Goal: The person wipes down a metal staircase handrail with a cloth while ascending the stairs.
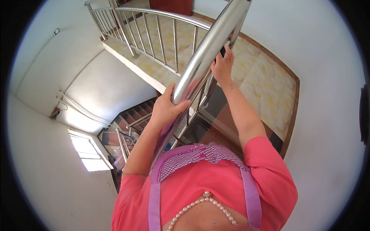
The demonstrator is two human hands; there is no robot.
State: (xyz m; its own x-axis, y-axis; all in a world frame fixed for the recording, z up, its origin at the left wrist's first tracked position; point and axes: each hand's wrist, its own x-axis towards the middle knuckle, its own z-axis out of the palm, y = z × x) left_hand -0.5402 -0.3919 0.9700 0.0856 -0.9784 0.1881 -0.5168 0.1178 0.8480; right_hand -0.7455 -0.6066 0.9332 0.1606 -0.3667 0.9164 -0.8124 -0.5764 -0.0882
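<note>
A thick polished stainless-steel handrail [209, 47] slopes up through the middle of the view. Around its lower visible stretch curls my left hand [167, 109], thumb on the near side and fingers over the far side. My right hand [224, 66] is farther up, on the right side of the railing and just below the thick rail. Its fingers close on a small black object [223, 52], most of which they hide, so its kind cannot be told. Whether this object touches the metal is also unclear. Thinner metal bars [202, 93] run beneath the handrail.
A landing with marbled yellow-white floor tiles [263, 83] lies ahead, edged by a metal balustrade [162, 37]. Stairs [138, 109] descend at the left, beside a bright window [88, 150]. A dark tiled step [208, 124] is below me. A white wall [323, 115] stands at the right.
</note>
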